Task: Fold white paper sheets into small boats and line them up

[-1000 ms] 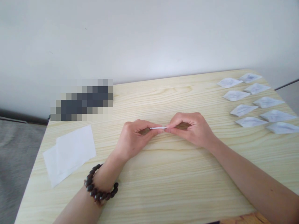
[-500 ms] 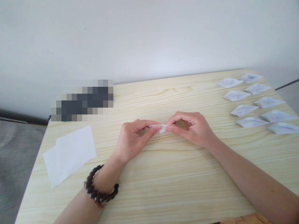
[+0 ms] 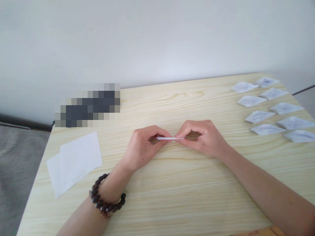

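A small folded piece of white paper (image 3: 170, 138) is held edge-on just above the middle of the wooden table (image 3: 172, 196). My left hand (image 3: 144, 146) pinches its left end with fingers curled. My right hand (image 3: 203, 137) pinches its right end the same way. A dark bead bracelet (image 3: 105, 200) sits on my left wrist. Only the thin edge of the paper shows between my fingertips.
Two flat white sheets (image 3: 73, 162) lie overlapped at the table's left. Several folded white paper shapes (image 3: 268, 108) lie in two rows at the far right. A blurred dark patch (image 3: 87, 106) sits at the back left by the white wall.
Half a second ago the paper was spread open a little with a flap hanging down; now it is pressed flat again into a thin strip between both pinches.
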A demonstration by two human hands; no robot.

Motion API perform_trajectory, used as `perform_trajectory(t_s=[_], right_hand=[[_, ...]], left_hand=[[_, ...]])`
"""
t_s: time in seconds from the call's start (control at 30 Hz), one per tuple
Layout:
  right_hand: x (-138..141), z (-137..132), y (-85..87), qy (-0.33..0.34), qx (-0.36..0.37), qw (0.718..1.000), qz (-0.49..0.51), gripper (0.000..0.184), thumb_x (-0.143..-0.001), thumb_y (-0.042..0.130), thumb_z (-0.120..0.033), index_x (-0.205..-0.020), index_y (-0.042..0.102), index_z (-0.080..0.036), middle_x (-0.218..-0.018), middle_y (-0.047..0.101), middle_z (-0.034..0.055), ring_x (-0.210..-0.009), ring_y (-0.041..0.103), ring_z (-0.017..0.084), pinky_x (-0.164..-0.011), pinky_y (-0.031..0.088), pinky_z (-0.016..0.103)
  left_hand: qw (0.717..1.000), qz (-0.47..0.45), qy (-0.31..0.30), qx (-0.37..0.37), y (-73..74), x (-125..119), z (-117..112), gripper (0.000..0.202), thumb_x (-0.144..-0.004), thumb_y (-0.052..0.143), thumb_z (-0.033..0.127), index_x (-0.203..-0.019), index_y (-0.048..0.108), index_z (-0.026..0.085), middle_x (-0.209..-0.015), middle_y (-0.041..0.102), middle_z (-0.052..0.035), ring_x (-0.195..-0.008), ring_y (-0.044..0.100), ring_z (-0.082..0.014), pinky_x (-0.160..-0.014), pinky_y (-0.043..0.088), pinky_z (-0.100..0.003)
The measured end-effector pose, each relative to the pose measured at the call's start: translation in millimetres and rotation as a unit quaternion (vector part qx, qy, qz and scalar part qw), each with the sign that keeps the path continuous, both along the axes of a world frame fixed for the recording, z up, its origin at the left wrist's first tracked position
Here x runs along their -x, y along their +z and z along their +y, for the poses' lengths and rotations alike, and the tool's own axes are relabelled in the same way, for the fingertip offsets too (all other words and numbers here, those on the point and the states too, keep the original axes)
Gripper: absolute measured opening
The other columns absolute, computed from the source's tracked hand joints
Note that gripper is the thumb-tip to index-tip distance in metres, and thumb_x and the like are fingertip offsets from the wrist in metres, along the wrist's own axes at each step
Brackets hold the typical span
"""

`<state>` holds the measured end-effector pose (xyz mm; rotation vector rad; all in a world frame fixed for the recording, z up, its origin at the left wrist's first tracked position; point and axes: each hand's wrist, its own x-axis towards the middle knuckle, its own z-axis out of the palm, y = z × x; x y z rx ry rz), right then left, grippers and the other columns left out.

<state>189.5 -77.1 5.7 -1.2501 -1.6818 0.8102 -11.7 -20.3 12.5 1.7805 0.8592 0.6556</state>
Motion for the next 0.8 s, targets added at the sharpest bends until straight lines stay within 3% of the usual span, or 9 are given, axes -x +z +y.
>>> perform_trajectory(t_s=[0.07, 0.2, 0.4, 0.57, 0.73, 0.8], right_hand=[[0.3, 0.4, -1.4, -0.014, -0.024, 1.000, -0.005, 0.006, -0.078, 0.070, -0.014, -0.077, 0.069, -0.020, -0.074, 0.073, -0.0004, -0.065, 0.067, 0.012, -0.059, 0.051, 0.021], [3.8, 0.4, -1.8, -0.033, -0.146, 0.987, -0.053, 0.009, -0.080, 0.067, -0.013, -0.083, 0.066, -0.022, -0.082, 0.075, 0.0024, -0.075, 0.070, 0.015, -0.070, 0.055, 0.027], [7.3, 0.5, -2.1, -0.076, -0.243, 0.956, -0.148, 0.019, -0.082, 0.062, -0.007, -0.089, 0.067, -0.024, -0.086, 0.075, 0.0025, -0.077, 0.070, 0.015, -0.070, 0.055, 0.027], [7.4, 0.2, -2.5, -0.045, -0.252, 0.952, -0.166, 0.017, -0.080, 0.065, -0.006, -0.090, 0.066, -0.021, -0.088, 0.074, 0.0050, -0.080, 0.069, 0.016, -0.074, 0.055, 0.027], [8.1, -1.5, 1.7, -0.013, -0.180, 0.979, -0.100, 0.018, -0.082, 0.069, -0.026, -0.099, 0.065, -0.021, -0.097, 0.073, 0.0070, -0.091, 0.069, 0.019, -0.082, 0.055, 0.032], [7.7, -1.4, 2.1, -0.020, -0.153, 0.983, -0.096, 0.014, -0.084, 0.067, -0.027, -0.097, 0.064, -0.021, -0.095, 0.073, 0.0062, -0.089, 0.068, 0.018, -0.081, 0.055, 0.032]], left_hand=[[0.999, -0.022, 0.041, 0.017, -0.4, -1.6, 0.7, 0.008, -0.077, 0.074, 0.024, -0.079, 0.073, 0.017, -0.074, 0.073, -0.0016, -0.067, 0.065, -0.0127, -0.061, 0.049, -0.021], [0.991, -0.052, 0.117, 0.039, -1.4, -4.6, 1.9, 0.023, -0.078, 0.074, 0.035, -0.090, 0.072, 0.016, -0.081, 0.075, -0.0035, -0.072, 0.069, -0.0149, -0.067, 0.054, -0.023], [0.996, -0.024, 0.076, 0.033, 2.5, -4.0, -1.2, 0.028, -0.085, 0.066, 0.043, -0.092, 0.074, 0.017, -0.083, 0.077, -0.0042, -0.078, 0.071, -0.0164, -0.072, 0.055, -0.022], [0.997, -0.031, 0.066, 0.040, 5.3, -3.6, -1.3, 0.025, -0.087, 0.065, 0.039, -0.095, 0.074, 0.017, -0.089, 0.077, -0.0039, -0.081, 0.072, -0.0163, -0.074, 0.056, -0.022], [0.997, -0.033, 0.064, 0.038, 3.1, -3.9, 0.1, 0.025, -0.088, 0.064, 0.037, -0.098, 0.073, 0.016, -0.094, 0.077, -0.0050, -0.083, 0.072, -0.0170, -0.076, 0.056, -0.023], [0.997, -0.032, 0.056, 0.031, 1.7, -4.0, -0.1, 0.025, -0.086, 0.066, 0.038, -0.099, 0.073, 0.017, -0.094, 0.077, -0.0039, -0.082, 0.072, -0.0168, -0.076, 0.056, -0.023]])
